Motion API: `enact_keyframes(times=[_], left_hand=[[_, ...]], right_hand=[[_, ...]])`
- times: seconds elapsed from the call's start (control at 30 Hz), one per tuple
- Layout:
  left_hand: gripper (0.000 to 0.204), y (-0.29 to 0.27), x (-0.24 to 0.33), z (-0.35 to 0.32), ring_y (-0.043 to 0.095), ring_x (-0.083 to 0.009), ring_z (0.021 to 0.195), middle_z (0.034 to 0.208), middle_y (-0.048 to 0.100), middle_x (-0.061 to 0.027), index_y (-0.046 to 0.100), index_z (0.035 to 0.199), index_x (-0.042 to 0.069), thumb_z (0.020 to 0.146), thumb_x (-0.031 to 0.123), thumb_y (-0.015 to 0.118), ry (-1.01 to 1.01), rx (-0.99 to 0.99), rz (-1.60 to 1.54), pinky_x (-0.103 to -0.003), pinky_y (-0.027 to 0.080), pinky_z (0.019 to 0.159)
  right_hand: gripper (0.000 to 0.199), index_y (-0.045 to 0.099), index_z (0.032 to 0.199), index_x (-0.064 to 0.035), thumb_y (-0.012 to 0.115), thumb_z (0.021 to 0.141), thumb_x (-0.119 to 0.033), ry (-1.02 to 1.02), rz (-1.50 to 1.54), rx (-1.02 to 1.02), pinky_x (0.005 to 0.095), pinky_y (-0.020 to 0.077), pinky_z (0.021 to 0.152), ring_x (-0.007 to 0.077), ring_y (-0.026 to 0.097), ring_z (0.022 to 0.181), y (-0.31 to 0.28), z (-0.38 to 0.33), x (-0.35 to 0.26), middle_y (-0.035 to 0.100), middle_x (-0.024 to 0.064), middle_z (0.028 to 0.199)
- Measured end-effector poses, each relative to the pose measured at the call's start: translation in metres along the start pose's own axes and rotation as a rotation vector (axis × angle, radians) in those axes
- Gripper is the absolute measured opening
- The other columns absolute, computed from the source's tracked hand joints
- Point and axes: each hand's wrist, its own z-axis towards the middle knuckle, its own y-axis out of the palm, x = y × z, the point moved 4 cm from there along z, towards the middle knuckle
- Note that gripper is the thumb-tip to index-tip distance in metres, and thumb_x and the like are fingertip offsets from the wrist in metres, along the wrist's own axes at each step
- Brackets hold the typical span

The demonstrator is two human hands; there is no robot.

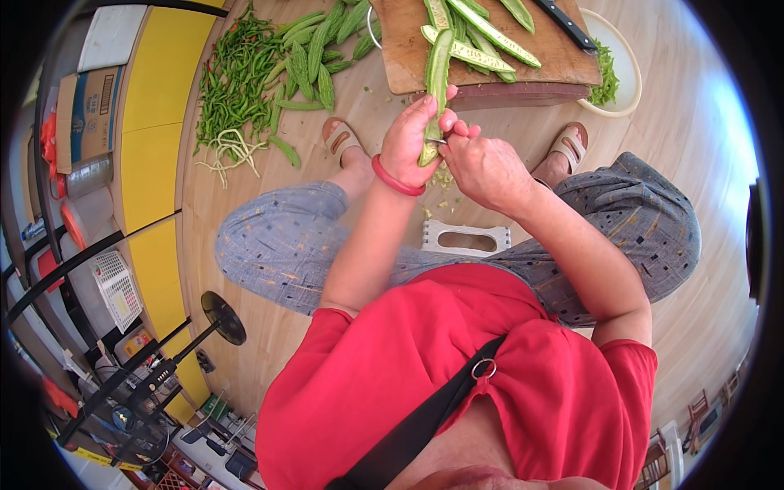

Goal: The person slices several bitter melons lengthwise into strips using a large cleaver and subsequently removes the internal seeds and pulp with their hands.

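My left hand [405, 135], with a red bangle at its wrist, grips a halved bitter melon [438, 72] lengthwise, the pale hollowed inside facing up. My right hand [492, 173] is closed on a small metal tool [437, 140], mostly hidden by the fingers. Its tip meets the inside of the melon's near end. Just beyond, several more bitter melon halves [492, 33] lie on a wooden cutting board [400, 57]. Some of them show pale pith and seeds. A knife [565, 23] with a black handle rests at the board's right side.
Green chillies [235, 82], whole bitter melons [306, 61] and pale long beans [233, 151] lie on the floor at the left. Right of the board stands a pale basin [634, 73] with sliced green pieces [605, 77]. A white stool [465, 226] is between my legs.
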Motion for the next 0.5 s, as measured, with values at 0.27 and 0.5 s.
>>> enact_keyframes(times=[0.27,0.5], left_hand=[[0.036,-0.013,0.004,0.007,0.058,-0.0184,0.072,0.071,0.051,-0.0031,0.039,0.123,0.001,0.094,0.022,0.041,-0.089,0.011,-0.177,-0.037,0.050,0.078],[0.035,-0.003,0.021,0.004,0.061,-0.0226,0.081,0.078,0.059,-0.0077,0.042,0.121,0.001,0.093,0.022,0.042,0.014,0.137,0.247,-0.034,0.051,0.074]], right_hand=[[0.018,0.049,0.086,-0.0017,0.049,0.086,-0.020,-0.052,0.043,0.010,0.0436,0.0444,0.044,0.0340,0.055,0.047,0.014,-0.007,-0.007,0.053,0.0169,0.052],[0.019,0.048,0.082,0.0006,0.046,0.086,-0.018,0.009,-0.096,0.164,0.0416,0.0461,0.045,0.0310,0.059,0.050,-0.012,0.007,0.004,0.057,0.0171,0.055]])
